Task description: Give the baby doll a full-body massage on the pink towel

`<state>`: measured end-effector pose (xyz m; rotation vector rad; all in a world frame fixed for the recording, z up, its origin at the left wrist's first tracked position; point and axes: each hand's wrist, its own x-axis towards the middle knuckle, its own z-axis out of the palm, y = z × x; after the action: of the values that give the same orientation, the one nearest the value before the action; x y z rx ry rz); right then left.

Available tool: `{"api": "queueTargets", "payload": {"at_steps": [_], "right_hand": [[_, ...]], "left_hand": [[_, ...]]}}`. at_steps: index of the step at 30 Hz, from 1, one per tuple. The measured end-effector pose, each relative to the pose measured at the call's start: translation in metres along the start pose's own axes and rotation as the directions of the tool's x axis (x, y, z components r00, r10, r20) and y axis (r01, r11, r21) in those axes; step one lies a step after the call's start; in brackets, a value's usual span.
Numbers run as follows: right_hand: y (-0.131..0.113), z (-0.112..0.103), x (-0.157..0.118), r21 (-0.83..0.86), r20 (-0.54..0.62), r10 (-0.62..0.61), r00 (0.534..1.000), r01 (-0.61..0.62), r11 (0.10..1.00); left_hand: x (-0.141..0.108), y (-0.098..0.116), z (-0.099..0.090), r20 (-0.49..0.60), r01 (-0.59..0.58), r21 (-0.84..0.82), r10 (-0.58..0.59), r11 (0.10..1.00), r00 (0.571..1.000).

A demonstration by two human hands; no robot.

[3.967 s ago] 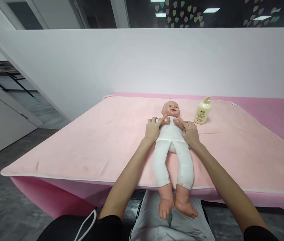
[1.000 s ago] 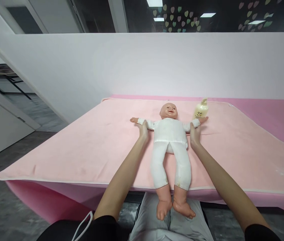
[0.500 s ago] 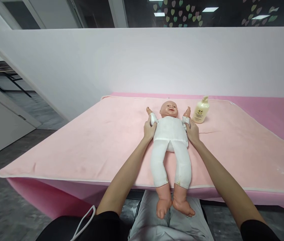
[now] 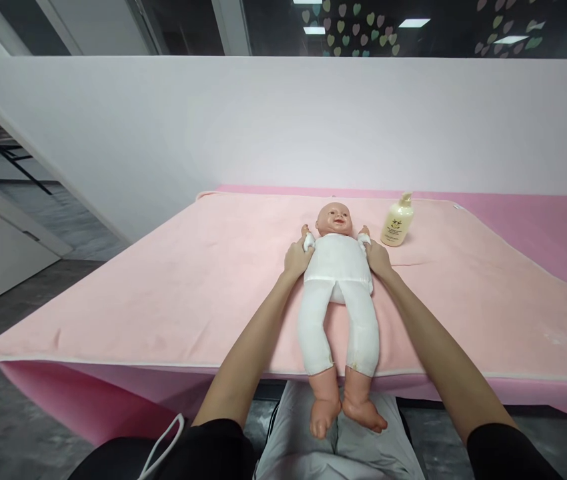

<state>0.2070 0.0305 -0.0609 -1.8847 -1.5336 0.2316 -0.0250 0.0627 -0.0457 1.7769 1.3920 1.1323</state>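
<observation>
A baby doll [image 4: 339,257] with a white cloth body lies on its back, head toward the wall and bare feet over the table's near edge. My left hand [image 4: 297,257] is closed round the doll's arm at the left of the picture. On the other side, my right hand [image 4: 378,257] grips the doll's other arm. Both doll arms are bent up beside its head, and the small plastic hands show above my fingers.
A pale yellow pump bottle [image 4: 397,221] stands just beyond my right hand. Under everything lies a pink blanket [image 4: 163,287] on the table. A white wall [image 4: 283,127] rises behind the table.
The doll's arms have been drawn inward, nearer its head, and its hands sit lower. My hands moved with them. The view has shifted slightly.
</observation>
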Motion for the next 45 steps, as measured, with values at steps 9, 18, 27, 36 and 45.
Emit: {"api": "queueTargets", "payload": {"at_steps": [9,18,27,36,45], "right_hand": [[0.0,-0.005,-0.015,0.23,-0.082,0.067,0.994,-0.047,0.972],[0.017,-0.019,-0.011,0.824,0.098,0.08,0.992,-0.126,0.552],[0.027,-0.026,-0.014,0.862,0.151,-0.006,0.989,-0.129,0.49],[0.023,-0.039,-0.02,0.791,0.345,-0.235,0.909,-0.146,0.594],[0.026,-0.046,-0.02,0.792,0.407,-0.289,0.866,-0.177,0.585]], "left_hand": [[-0.006,-0.007,-0.002,-0.093,-0.009,-0.108,-0.002,0.994,0.996],[0.003,-0.015,-0.018,0.075,0.118,-0.478,-0.093,0.87,0.993],[-0.01,0.009,-0.056,0.459,0.01,-0.423,0.205,0.906,0.864],[-0.007,0.008,-0.058,0.527,-0.06,-0.296,0.216,0.953,0.822],[-0.007,0.001,-0.06,0.516,-0.038,-0.299,0.195,0.953,0.834]]}}
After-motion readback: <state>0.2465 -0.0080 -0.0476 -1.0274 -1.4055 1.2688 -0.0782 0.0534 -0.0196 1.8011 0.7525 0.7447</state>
